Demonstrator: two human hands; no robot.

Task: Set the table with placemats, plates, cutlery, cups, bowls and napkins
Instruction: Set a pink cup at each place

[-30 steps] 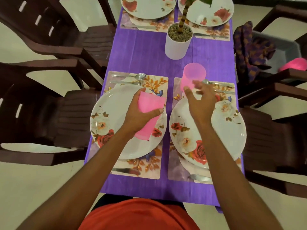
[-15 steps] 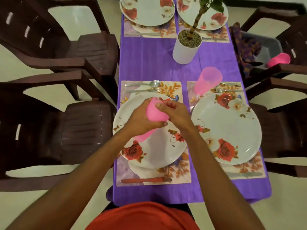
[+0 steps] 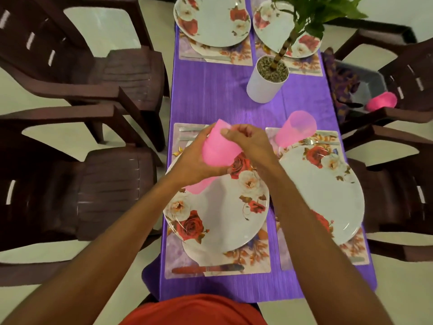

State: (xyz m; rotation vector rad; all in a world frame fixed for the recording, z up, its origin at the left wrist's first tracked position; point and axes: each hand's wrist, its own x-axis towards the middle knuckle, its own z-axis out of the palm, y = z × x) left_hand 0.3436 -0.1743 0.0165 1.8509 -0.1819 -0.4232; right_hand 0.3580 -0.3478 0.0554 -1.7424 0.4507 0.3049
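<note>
A pink cup (image 3: 219, 148) was held tilted above the near-left floral plate (image 3: 222, 219); a second pink cup (image 3: 296, 131) stood on the right placemat (image 3: 270, 137).

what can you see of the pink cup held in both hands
The pink cup is a smooth, bright pink tumbler that looks like plastic, with plain walls narrowing toward one end. It is held tilted in the air above the near-left floral plate. The left hand wraps round its side, and the right hand pinches its upper edge. A second pink piece shows below the left hand. It may be another nested cup, but that cannot be told.
</note>
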